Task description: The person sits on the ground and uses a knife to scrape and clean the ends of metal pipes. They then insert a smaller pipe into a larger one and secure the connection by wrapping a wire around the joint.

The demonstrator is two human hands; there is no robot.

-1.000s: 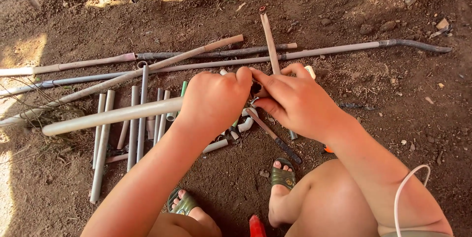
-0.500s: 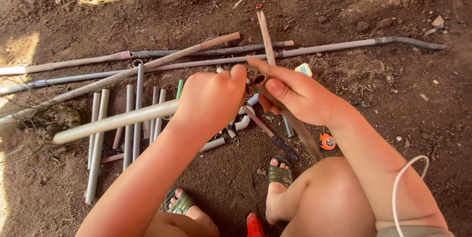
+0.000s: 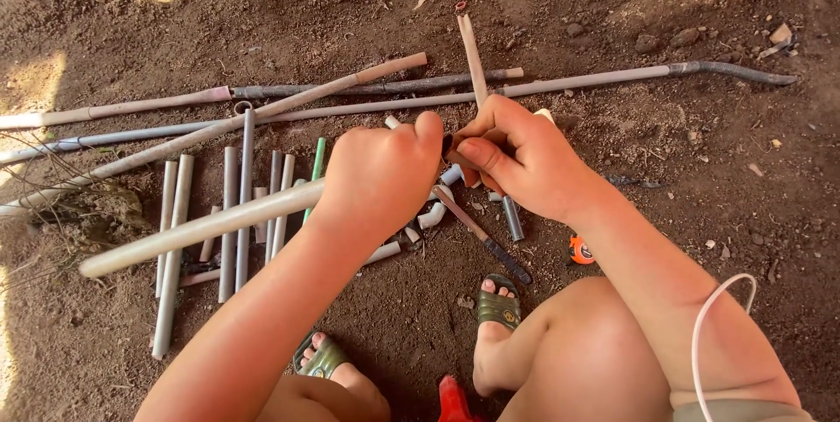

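— Hands?
— My left hand (image 3: 381, 172) is clenched round a pale pipe (image 3: 201, 228), which runs out to the left above the dirt. My right hand (image 3: 516, 155) pinches a small dark piece at the pipe's near end; I can't tell what.
— Step?
— Working that end, I judge. Next: keep the pipe steady. Cut pipes (image 3: 232, 203) lie left.

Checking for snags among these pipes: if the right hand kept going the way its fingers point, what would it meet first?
The right hand points leftward, so it would most likely first meet the left hand gripping the pale pipe; depth is unclear.
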